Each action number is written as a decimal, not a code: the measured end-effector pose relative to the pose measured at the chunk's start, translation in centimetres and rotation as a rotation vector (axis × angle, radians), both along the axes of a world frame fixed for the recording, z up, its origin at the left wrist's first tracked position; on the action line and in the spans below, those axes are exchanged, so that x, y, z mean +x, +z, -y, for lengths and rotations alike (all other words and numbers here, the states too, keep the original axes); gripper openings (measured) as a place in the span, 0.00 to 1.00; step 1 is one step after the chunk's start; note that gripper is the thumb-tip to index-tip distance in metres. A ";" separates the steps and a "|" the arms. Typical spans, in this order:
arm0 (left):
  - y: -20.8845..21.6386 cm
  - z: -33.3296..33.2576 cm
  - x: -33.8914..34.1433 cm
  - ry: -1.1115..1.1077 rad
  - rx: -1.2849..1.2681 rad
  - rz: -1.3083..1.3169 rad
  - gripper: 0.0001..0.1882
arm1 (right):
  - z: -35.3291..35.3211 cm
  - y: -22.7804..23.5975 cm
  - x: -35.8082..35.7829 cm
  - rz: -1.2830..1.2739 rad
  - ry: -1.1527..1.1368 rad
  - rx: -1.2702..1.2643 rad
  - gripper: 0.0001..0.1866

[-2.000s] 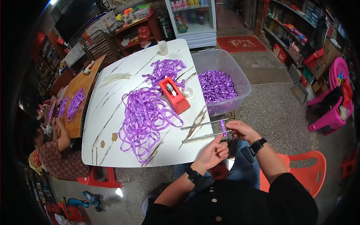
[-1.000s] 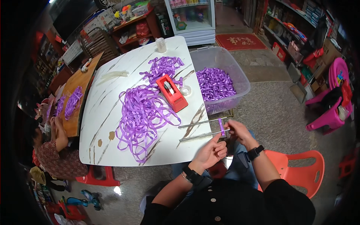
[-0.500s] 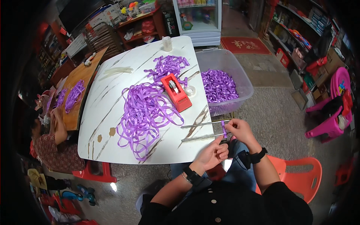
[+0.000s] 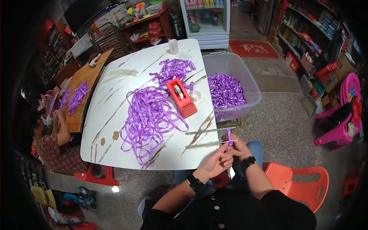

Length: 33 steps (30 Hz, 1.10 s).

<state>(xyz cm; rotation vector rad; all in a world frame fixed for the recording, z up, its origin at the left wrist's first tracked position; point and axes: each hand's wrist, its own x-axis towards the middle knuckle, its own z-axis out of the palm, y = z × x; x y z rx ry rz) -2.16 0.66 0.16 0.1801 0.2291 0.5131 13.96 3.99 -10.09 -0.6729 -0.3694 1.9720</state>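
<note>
Two thin metal rods [image 4: 205,130] jut out past the right edge of the marble-patterned table [image 4: 111,90]. A short band of purple ribbon [image 4: 229,135] spans the rods near their free ends. My right hand [image 4: 240,148] is closed at the ribbon's near end, with its fingertips partly behind the band. Just left of it, my left hand [image 4: 219,160] has curled fingers close to the nearer rod; what its fingertips pinch is hidden. A loose heap of long purple ribbon [image 4: 147,115] lies on the table, left of the rods.
Beyond the heap are a red tape dispenser [image 4: 186,108], a tape roll [image 4: 196,96] and shorter purple ribbon pieces [image 4: 174,69]. A clear plastic bin [image 4: 253,90] of purple pieces stands right of the table. An orange chair [image 4: 303,186] is at my right; another person [image 4: 61,149] sits far left.
My right hand has moved down from the farther rod to the nearer one, around the ribbon band's near end. My left hand stays close by, its index finger now more curled.
</note>
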 end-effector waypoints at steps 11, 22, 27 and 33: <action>0.2 0.3 -0.5 0.038 0.017 -0.055 0.25 | 0.3 -0.5 -3.5 -0.168 -0.011 -0.145 0.11; -0.1 -0.2 -0.3 0.013 0.014 0.009 0.22 | 0.6 6.7 1.1 -0.132 0.079 -0.053 0.17; -0.4 -0.3 0.2 -0.003 0.009 0.049 0.22 | 0.4 8.8 1.6 0.046 0.114 -0.159 0.17; -0.7 0.5 -0.1 -0.007 -0.018 0.035 0.18 | 0.6 8.9 0.5 0.329 0.073 -0.167 0.13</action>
